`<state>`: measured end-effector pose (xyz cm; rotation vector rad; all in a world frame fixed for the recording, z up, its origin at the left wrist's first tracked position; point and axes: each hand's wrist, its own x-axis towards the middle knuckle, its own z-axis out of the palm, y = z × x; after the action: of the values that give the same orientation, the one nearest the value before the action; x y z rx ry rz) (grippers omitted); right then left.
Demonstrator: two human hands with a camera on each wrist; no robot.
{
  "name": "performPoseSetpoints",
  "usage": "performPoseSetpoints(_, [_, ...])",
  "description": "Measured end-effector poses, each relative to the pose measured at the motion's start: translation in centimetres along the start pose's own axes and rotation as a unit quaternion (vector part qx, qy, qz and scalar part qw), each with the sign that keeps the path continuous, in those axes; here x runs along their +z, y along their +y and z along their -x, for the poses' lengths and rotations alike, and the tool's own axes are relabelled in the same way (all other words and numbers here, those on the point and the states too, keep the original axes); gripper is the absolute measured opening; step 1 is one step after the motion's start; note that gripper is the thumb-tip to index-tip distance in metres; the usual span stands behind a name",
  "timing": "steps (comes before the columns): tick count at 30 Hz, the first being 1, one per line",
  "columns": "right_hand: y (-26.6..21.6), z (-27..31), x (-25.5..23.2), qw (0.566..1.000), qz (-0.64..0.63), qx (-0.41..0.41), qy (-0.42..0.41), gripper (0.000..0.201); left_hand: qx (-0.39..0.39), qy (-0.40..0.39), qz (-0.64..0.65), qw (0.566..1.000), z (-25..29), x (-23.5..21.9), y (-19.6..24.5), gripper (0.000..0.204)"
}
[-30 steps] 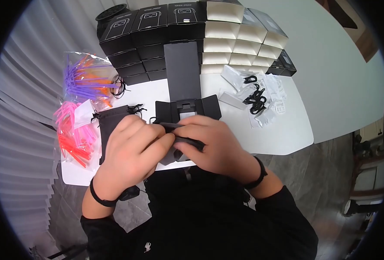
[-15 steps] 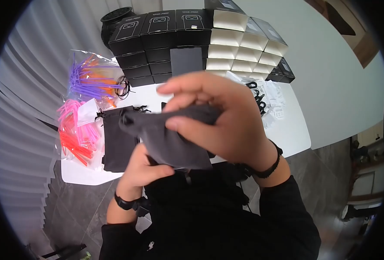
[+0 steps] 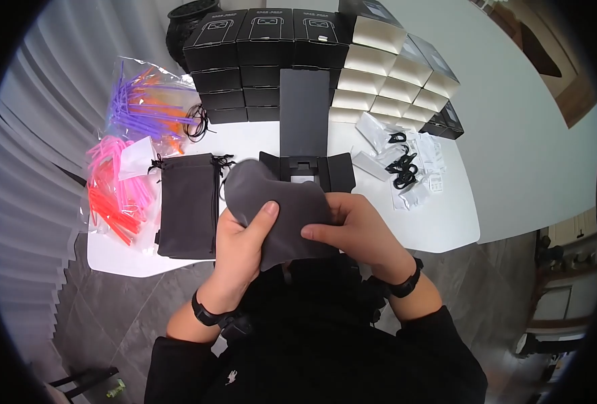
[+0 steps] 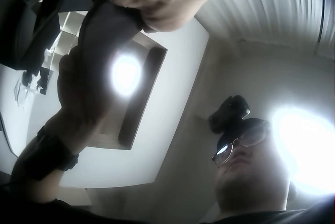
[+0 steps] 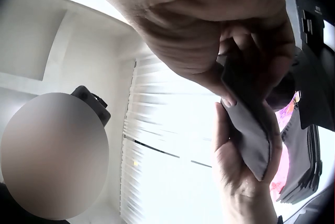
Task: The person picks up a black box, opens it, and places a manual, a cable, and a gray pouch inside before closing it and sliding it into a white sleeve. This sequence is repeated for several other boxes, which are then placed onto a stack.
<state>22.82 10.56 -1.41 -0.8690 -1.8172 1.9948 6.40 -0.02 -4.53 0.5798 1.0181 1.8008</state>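
Both hands hold a dark grey cloth pouch (image 3: 288, 222) in front of the body, spread fairly flat, its top end bulging to the left. My left hand (image 3: 240, 246) grips its left side, thumb on the upper face. The right hand (image 3: 359, 227) pinches the right side, thumb on top and fingers underneath. In the right wrist view the pouch (image 5: 250, 132) appears edge-on between the two hands. Just beyond it stands an open black box (image 3: 341, 174), its long lid (image 3: 304, 111) raised. Left of the hands lies a pile of black drawstring pouches (image 3: 189, 209).
Stacked black boxes (image 3: 265, 34) and boxes with white open ends (image 3: 362, 60) line the back. Black cables (image 3: 403, 168) and small white packets lie at the right. Clear bags of purple and orange sticks (image 3: 143, 111) and pink and red ones (image 3: 120, 182) lie left.
Both hands first worked close together at the pouch; then the right hand rose across it. Now the hands are lower and farther apart, with the pouch spread between them.
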Motion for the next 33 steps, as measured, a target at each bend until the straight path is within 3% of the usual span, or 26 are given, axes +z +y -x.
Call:
performPoseSetpoints(6, [2.3, -1.0, 1.0, 0.99, -0.096, -0.071, 0.073, 0.012, 0.045, 0.03, 0.046, 0.997, -0.1, 0.9, -2.1, 0.031])
performPoseSetpoints(7, [2.4, -1.1, 1.6, 0.987, -0.104, -0.08, 0.092, 0.013, 0.046, -0.005, 0.027, 0.999, -0.3, 0.3, -2.6, 0.041])
performPoseSetpoints(9, [2.7, -1.2, 2.7, 0.979, -0.12, -0.098, 0.131, 0.013, 0.055, 0.005, 0.044, 0.998, -0.4, 0.4, -3.4, 0.04])
performPoseSetpoints(14, [3.7, -1.2, 2.0, 0.981, 0.099, -0.102, 0.129, 0.014, 0.027, 0.0, 0.081, 0.996, 0.1, 0.8, -3.3, 0.037])
performPoseSetpoints(18, [1.7, -0.9, 0.6, 0.912, 0.331, -0.179, 0.16, 0.024, -0.03, 0.003, 0.103, 0.994, -0.1, -0.5, -2.9, 0.032])
performPoseSetpoints(21, [0.8, -1.1, 0.0, 0.895, 0.355, -0.237, 0.132, 0.041, -0.036, -0.007, 0.095, 0.995, -0.2, -1.2, -2.5, 0.03])
performPoseSetpoints(24, [-0.7, -0.6, -0.6, 0.888, 0.394, -0.222, 0.082, 0.034, -0.017, -0.026, 0.069, 0.997, -0.2, -1.2, -2.0, 0.031])
performPoseSetpoints(27, [-1.7, -0.1, -0.5, 0.933, 0.331, -0.13, 0.045, 0.043, -0.012, -0.009, 0.057, 0.998, -0.4, -1.0, -1.7, 0.033])
performPoseSetpoints(30, [-1.6, 0.0, -0.1, 0.949, 0.313, -0.045, -0.007, 0.043, 0.0, 0.017, 0.07, 0.997, -0.4, -0.4, -2.3, 0.035])
performPoseSetpoints(33, [-0.3, -0.2, 0.9, 0.972, 0.221, -0.049, 0.059, 0.04, 0.01, 0.03, 0.089, 0.996, -0.5, -0.1, -3.0, 0.036])
